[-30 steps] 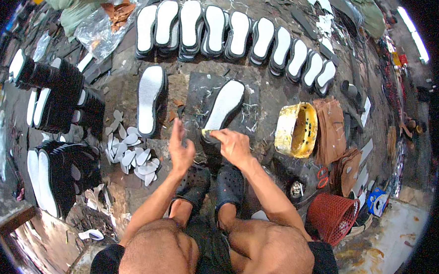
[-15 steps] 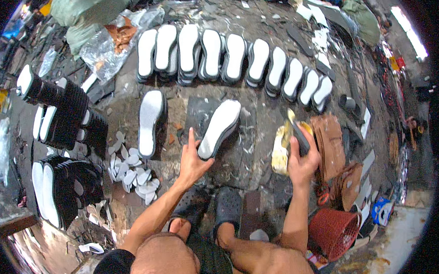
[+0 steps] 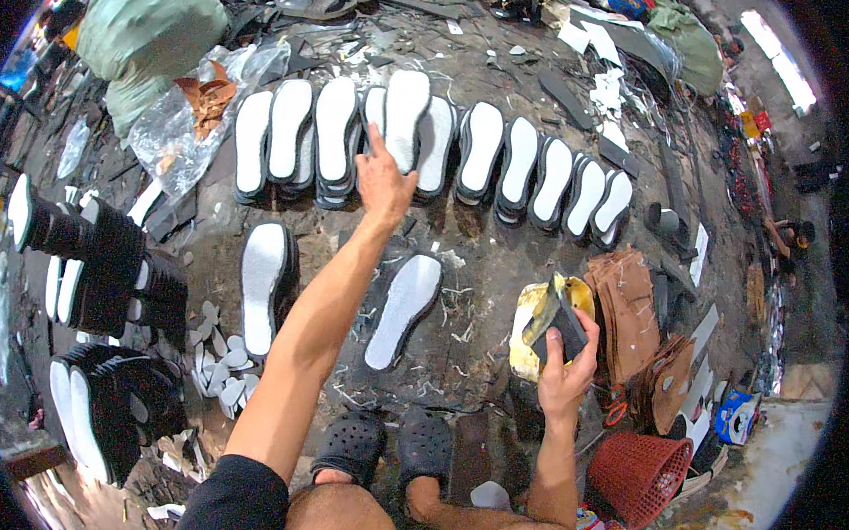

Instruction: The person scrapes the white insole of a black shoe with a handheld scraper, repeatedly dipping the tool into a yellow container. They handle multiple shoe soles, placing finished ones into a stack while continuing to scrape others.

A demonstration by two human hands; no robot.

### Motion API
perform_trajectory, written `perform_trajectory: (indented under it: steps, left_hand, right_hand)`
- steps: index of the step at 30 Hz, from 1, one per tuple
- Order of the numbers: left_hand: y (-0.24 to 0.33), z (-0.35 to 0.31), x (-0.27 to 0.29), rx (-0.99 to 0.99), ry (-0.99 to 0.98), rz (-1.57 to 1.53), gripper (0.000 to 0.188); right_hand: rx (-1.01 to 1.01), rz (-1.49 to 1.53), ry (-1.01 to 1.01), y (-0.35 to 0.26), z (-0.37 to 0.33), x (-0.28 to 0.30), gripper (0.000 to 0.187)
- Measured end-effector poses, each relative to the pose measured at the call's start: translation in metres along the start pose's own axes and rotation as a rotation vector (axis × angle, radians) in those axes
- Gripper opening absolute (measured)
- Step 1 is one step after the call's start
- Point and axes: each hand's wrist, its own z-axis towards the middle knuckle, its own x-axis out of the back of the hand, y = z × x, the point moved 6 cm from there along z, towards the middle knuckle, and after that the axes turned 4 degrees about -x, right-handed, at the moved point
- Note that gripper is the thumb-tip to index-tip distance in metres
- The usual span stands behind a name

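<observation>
Workshop floor: white-topped soles, one in the left hand, a dark strip in the right

Left hand [image 3: 385,188]: arm stretched forward; thumb and fingers pinching the near end of the held sole [image 3: 407,112], forefinger extended along its left side. Held sole: white face up, at the row [image 3: 483,152], overlapping the piles to either side; whether it touches them cannot be told.

Right hand [image 3: 567,380]: thumb and fingers closed on a dark strip [image 3: 570,332], which is tilted over the tub [image 3: 522,354]. Tub: white outside, smeared yellow.

Middle sole [image 3: 403,309]: on a dark sheet [image 3: 429,378] in front of the feet, set aslant, white face up. White threads about it.

Left pile [image 3: 266,283]: soles, apart from the row, beside the left forearm. Further left, dark stacks [image 3: 115,411] with white faces showing.

White ovals [image 3: 221,372]: loose heap, near the left pile.

Brown sheets [image 3: 623,298]: stacked, just right of the tub. Red scissors [image 3: 616,410]: below them.

Red basket [image 3: 640,479]: perforated, tipped on its side, lower right. Blue pack [image 3: 737,417]: near its rim.

Clogs [image 3: 351,448]: dark, one pair, on the feet.
</observation>
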Motion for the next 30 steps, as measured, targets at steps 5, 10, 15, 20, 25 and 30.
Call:
perform_trajectory:
  steps: [5,10,15,20,25,30]
  left_hand:
    - [-0.016,-0.009,0.015,0.015,-0.057,0.163,0.119]
    - [-0.02,-0.05,0.034,-0.147,-0.034,0.249,0.107]
    - [-0.019,-0.232,0.078,-0.238,-0.325,-0.119,0.052]
    - [-0.025,-0.328,0.101,-0.094,-0.735,0.04,0.054]
    - [-0.036,-0.337,0.108,-0.162,-0.864,-0.034,0.062]
    - [-0.076,-0.323,0.16,0.016,-0.2,-0.433,0.038]
  right_hand:
    - [-0.017,-0.013,0.014,-0.002,-0.002,-0.002,0.034]
    - [0.039,0.0,-0.077,-0.019,0.006,-0.032,0.028]
    - [-0.14,0.107,-0.348,0.0,0.05,-0.111,0.041]
    - [0.143,-0.474,-0.523,0.028,0.059,-0.221,0.046]
    - [0.555,-0.502,-0.652,0.0,0.037,-0.259,0.027]
    - [0.642,-0.534,-0.911,-0.02,-0.071,-0.27,0.017]
